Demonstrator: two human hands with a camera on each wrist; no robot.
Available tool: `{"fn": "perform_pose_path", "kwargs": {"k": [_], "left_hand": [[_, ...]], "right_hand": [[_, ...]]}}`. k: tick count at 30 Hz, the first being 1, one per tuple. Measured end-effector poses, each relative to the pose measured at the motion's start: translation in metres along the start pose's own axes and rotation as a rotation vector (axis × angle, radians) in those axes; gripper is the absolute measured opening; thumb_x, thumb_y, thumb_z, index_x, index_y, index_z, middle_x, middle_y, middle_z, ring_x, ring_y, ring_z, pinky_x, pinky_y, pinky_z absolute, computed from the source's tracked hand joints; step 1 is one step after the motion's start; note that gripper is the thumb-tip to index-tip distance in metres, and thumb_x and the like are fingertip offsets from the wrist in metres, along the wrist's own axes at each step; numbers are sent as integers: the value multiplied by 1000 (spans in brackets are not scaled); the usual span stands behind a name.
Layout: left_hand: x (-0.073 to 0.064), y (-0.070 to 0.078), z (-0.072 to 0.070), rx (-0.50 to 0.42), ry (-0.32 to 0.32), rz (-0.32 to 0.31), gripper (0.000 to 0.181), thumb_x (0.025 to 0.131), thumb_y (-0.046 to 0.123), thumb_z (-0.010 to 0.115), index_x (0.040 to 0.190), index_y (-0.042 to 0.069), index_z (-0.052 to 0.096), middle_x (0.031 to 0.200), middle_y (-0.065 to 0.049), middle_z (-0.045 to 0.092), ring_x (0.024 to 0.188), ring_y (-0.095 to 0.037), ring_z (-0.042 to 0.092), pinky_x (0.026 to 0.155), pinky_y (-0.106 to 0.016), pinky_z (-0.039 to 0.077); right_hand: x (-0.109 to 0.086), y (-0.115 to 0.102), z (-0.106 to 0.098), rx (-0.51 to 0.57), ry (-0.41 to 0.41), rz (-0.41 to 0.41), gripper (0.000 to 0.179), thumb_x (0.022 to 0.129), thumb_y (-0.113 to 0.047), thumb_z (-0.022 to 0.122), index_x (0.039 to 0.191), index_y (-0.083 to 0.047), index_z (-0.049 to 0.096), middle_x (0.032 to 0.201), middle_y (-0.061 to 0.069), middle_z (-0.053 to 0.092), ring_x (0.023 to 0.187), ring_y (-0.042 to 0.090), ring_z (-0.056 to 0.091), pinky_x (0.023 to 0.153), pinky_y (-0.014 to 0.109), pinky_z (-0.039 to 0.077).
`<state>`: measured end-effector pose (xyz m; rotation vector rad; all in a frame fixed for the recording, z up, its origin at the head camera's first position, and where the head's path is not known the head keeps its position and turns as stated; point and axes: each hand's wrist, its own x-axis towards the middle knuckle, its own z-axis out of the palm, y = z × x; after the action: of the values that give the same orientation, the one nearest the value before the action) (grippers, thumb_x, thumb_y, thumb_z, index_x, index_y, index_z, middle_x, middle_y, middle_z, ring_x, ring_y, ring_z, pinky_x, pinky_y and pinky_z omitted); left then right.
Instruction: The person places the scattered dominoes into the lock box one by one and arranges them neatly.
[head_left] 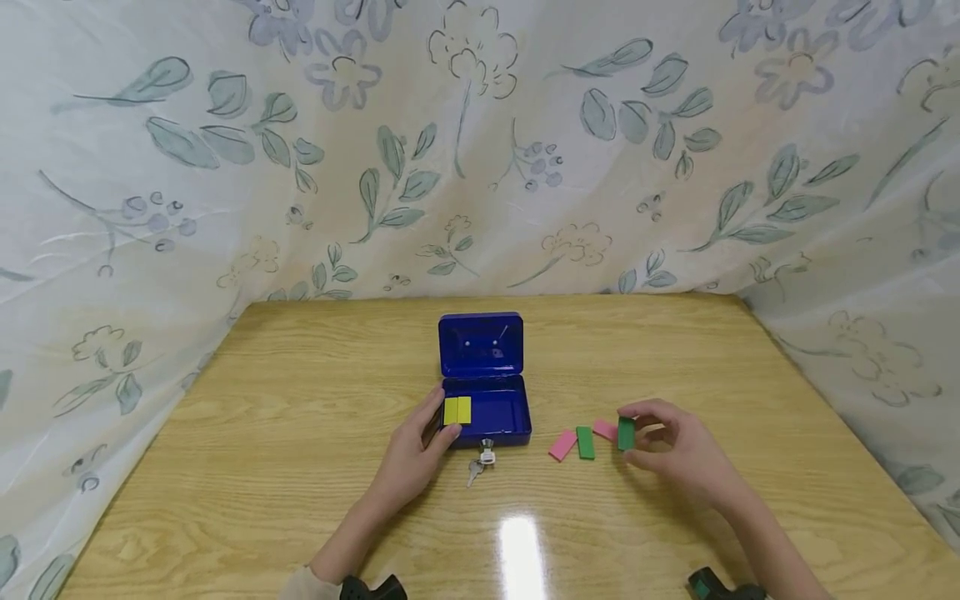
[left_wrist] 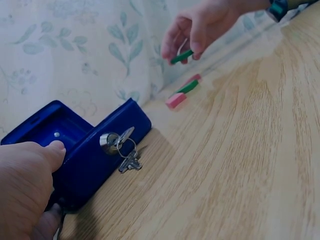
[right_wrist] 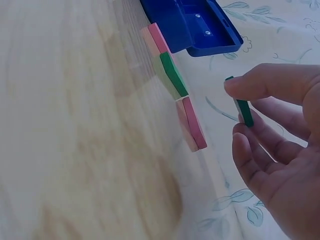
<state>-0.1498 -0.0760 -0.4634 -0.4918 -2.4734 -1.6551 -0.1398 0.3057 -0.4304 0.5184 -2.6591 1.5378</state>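
Note:
A blue cash box (head_left: 491, 437) stands with its lid (head_left: 481, 343) raised. Two yellow blocks (head_left: 457, 410) lie side by side at the left inside it. At the box's left side my left hand (head_left: 414, 446) grips the wall, thumb over the rim in the left wrist view. Between thumb and fingers my right hand (head_left: 678, 446) pinches a flat green block (head_left: 626, 434), held above the table in both wrist views. On the table between box and right hand lie a pink block (head_left: 562, 446), another green block (head_left: 586, 443) and a second pink block (head_left: 604, 430).
Keys (head_left: 476, 472) on a ring hang from the lock (left_wrist: 109, 143) at the box's front. A wood-grain table (head_left: 300, 375) carries everything. Behind it and along its sides hangs a floral cloth (head_left: 465, 208).

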Motion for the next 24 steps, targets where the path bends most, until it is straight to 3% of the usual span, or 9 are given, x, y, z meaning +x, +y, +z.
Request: {"fn": "perform_pose_path", "kwargs": {"k": [18, 24], "left_hand": [[-1, 1, -1, -8, 0, -7, 62, 99, 16, 61, 152, 0, 32, 156, -16, 29, 142, -23, 28, 107, -34, 35], [-3, 22, -1, -27, 13, -29, 59, 98, 5, 61, 149, -8, 32, 154, -23, 29, 141, -31, 29, 108, -43, 35]], "right_hand": [[0, -1, 1, 20, 43, -20, 43, 82, -7, 81, 122, -2, 64, 114, 7, 64, 103, 22, 58, 82, 28, 55], [-1, -1, 1, 38, 59, -7, 45, 82, -9, 82, 123, -2, 63, 116, 7, 64, 103, 21, 59, 81, 28, 55]]}}
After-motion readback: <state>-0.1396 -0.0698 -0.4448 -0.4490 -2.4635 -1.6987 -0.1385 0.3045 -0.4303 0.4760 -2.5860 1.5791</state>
